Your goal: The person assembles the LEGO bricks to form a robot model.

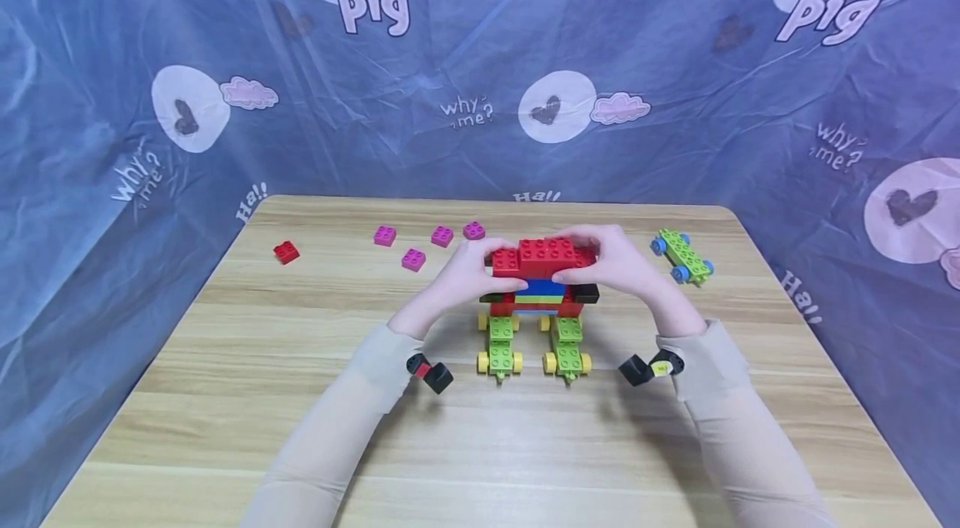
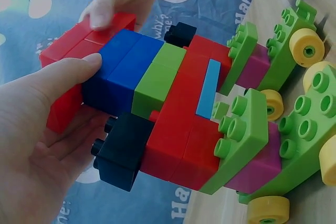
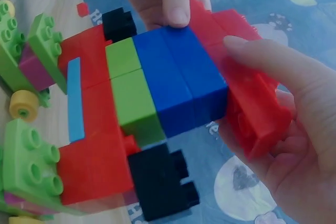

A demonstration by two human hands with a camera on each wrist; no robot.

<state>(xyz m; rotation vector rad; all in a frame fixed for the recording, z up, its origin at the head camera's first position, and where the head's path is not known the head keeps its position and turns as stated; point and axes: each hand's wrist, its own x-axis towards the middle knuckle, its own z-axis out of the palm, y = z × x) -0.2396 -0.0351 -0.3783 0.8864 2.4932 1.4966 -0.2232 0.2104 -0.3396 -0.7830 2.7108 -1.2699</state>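
A toy-brick figure (image 1: pixel 536 257) stands on two lime green wheeled bases (image 1: pixel 501 345) with yellow wheels. Red bricks (image 3: pixel 231 30) form its top, above blue bricks (image 2: pixel 128 72) and lime green ones (image 2: pixel 157 77). Below these, a wide red row carries a light blue strip (image 2: pixel 208 88) and a black brick (image 3: pixel 163 182) at each side. My left hand (image 1: pixel 476 274) grips the upper section from the left, its thumb on the face where red meets blue. From the right, my right hand (image 1: pixel 607 261) holds the red top, thumb in front and fingers behind.
Several magenta bricks (image 1: pixel 413 260) lie behind and left of the figure. Farther left is a single red brick (image 1: pixel 286 251). At the back right sits a lime green wheeled base (image 1: pixel 682 257) with blue wheels. A blue printed cloth (image 1: pixel 480 37) hangs behind the wooden table (image 1: pixel 225 395).
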